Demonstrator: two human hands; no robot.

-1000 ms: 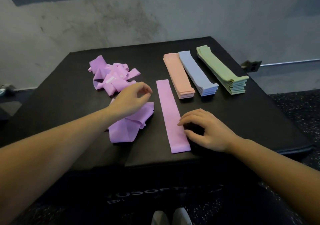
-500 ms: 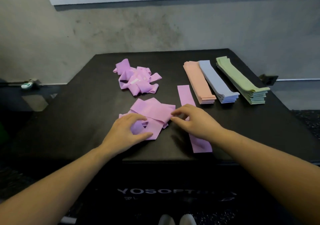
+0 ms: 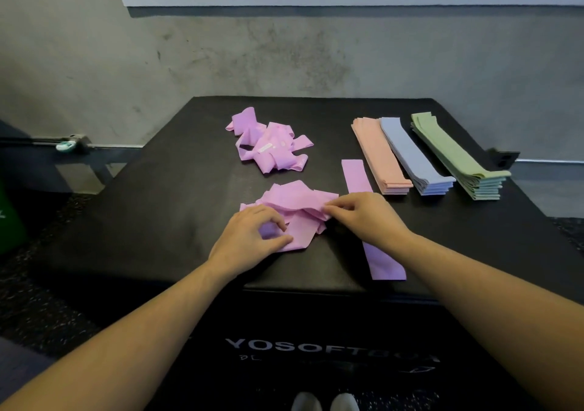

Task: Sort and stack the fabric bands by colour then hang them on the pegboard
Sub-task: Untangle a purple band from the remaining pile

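Lying in a loose crumpled heap near the front middle of the black padded surface (image 3: 164, 189), the near purple bands (image 3: 300, 203) are showing soft folds and overlapping flat ends. Farther back, a second tangle of purple bands (image 3: 268, 148) is sitting apart from the heap, twisted and looped, with a small white tag showing on top. One flat purple band (image 3: 355, 175) is stretching front to back just right of the heap, its middle hidden under the right wrist and its near end lying close to the front edge. To the right of it, three neat stacks are lying side by side at a slant: the peach stack (image 3: 379, 154), the blue stack (image 3: 414, 158) touching it, and the green stack (image 3: 455, 154) farthest right.

The left hand (image 3: 249, 237) is resting palm down on the near left part of the heap, its fingers curling and its grip pinching a fold of the purple fabric between thumb and fingertips. The right hand (image 3: 366, 218) is reaching across from the right, its grip pinching the right edge of the same heap between thumb and forefinger. Both forearms are bare and extending forward over the front edge of the surface.
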